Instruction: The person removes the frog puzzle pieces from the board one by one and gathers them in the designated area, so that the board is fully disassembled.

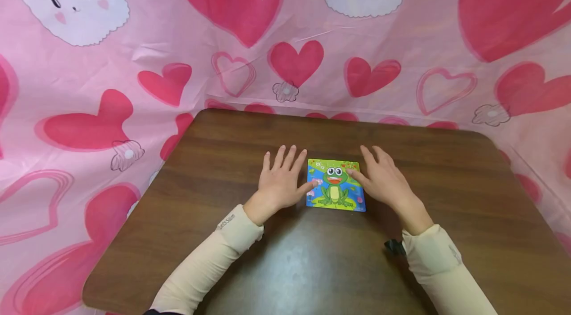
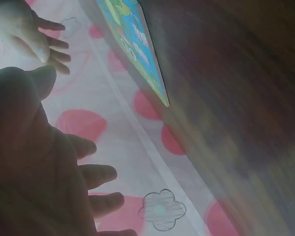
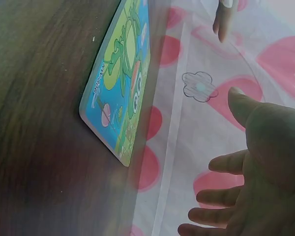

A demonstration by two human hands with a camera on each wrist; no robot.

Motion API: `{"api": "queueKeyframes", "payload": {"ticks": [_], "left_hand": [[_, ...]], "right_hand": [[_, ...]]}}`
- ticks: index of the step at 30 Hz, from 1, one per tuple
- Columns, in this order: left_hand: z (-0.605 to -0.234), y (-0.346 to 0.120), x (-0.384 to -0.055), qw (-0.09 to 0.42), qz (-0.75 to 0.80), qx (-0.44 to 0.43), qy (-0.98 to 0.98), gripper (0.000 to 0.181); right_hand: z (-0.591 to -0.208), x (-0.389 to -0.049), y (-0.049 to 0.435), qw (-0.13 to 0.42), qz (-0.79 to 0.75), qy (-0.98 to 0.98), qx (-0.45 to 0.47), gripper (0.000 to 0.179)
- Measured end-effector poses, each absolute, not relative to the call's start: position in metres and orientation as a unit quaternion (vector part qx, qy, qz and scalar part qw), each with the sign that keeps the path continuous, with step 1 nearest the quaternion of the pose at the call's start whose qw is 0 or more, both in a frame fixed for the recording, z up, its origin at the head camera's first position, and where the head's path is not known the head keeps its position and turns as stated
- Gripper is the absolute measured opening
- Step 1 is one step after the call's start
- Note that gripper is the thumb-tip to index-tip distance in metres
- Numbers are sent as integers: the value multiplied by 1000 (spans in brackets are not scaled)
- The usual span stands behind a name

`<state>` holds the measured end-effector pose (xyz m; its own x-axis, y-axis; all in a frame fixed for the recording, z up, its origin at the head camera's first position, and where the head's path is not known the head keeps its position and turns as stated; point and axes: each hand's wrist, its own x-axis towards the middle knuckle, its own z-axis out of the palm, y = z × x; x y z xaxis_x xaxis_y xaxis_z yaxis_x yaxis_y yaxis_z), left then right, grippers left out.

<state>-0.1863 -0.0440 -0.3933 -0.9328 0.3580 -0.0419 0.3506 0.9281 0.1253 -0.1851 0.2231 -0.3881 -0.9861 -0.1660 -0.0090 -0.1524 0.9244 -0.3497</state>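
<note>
A square frog picture board [image 1: 335,193], thin and brightly coloured, lies flat on the brown wooden table [image 1: 285,265]. Its green frog sits on a blue ground. My left hand [image 1: 281,183] is spread at the board's left side, its thumb overlapping the left edge in the head view. On the other side my right hand [image 1: 385,178] reaches in, fingers extended, thumb over the board's upper right part. Both wrist views show the hands raised above the tabletop with nothing held; the board [image 2: 137,42] appears beyond the left palm, and its near corner [image 3: 105,115] beside the right hand.
Pink cloth [image 1: 241,77] with red hearts and white fluffy faces hangs behind the table and along its left side. Cream sleeves [image 1: 214,255] cover both forearms. A small dark object [image 1: 394,247] shows by the right cuff.
</note>
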Motion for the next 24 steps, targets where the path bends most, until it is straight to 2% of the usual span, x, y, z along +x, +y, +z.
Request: {"api": "queueKeyframes", "payload": {"ticks": [13, 24], "left_hand": [[-397, -29, -184, 77, 24, 280, 957, 86], [-399, -22, -182, 117, 4, 317, 941, 83]], "right_hand": [[-390, -207, 214, -22, -205, 974, -92, 65], [-407, -234, 199, -32, -225, 966, -121, 47]]}}
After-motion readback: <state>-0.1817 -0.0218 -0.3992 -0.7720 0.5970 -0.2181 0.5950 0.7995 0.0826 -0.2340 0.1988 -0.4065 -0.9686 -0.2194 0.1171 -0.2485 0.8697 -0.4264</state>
